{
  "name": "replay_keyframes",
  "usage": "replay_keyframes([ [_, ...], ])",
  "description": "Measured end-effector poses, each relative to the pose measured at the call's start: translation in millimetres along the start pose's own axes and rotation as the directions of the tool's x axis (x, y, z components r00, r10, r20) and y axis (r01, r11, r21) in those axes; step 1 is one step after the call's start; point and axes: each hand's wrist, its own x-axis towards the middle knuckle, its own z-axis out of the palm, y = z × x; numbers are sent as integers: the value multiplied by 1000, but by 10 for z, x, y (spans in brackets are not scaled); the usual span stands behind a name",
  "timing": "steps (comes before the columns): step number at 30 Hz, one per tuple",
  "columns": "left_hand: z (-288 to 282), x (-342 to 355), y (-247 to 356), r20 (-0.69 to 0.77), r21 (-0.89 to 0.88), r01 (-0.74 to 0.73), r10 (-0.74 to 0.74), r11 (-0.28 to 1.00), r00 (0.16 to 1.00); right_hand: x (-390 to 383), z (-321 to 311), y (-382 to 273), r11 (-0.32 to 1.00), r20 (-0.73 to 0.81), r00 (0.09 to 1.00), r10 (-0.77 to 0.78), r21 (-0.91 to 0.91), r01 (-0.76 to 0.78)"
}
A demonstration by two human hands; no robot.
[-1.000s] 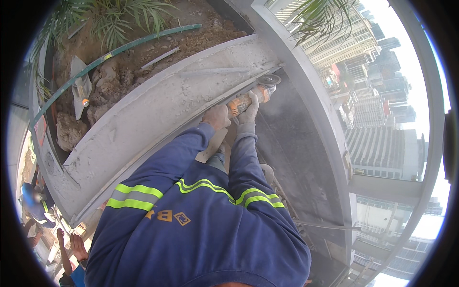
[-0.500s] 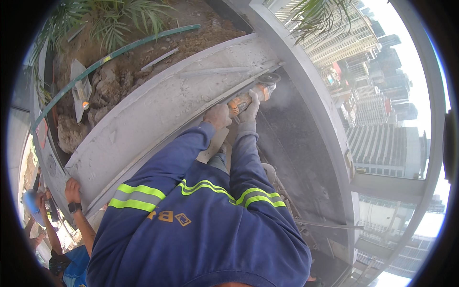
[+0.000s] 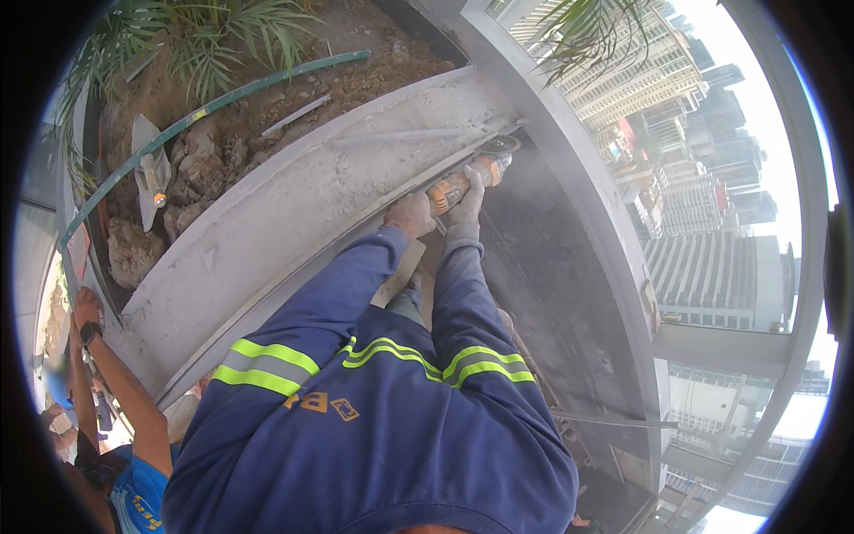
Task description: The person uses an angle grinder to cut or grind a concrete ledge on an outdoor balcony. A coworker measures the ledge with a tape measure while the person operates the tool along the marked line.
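An orange and grey angle grinder [image 3: 451, 190] is held in both my hands, pointing away to the upper right. My left hand [image 3: 411, 214] wraps round the rear of its body. Further forward, my right hand [image 3: 469, 198] grips it near the head. The round disc [image 3: 501, 143] at the grinder's front sits against the edge of the grey concrete ledge [image 3: 302, 191], close to its far end. Pale dust hangs around the disc. The exact contact of disc and ledge is too small to tell.
Beyond the ledge lies a planter bed of soil [image 3: 222, 147] with palm leaves, a long green level [image 3: 213, 104] and a trowel [image 3: 153, 178]. A co-worker's arm [image 3: 129, 392] reaches up at the left. On the right, a curved metal frame [image 3: 614, 240] borders glass over tall buildings.
The co-worker's hand at the left has moved up and leftward, off the ledge's near corner. My hands and the grinder stay nearly in place, the left hand shifting slightly right.
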Motion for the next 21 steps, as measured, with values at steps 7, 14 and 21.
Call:
replay_keyframes([
  [7,-4,0,44,3,-5,15,-15,1000,1000,-26,57,-36,1000,13,1000,1,-5,-1],
  [14,-1,1,17,12,-4,25,-25,1000,1000,-22,42,-20,999,17,1000,6,-34,-5],
  [21,-53,-73,8,17,9,5,-5,1000,1000,35,-75,34,1000,17,1000,9,-13,-9],
])
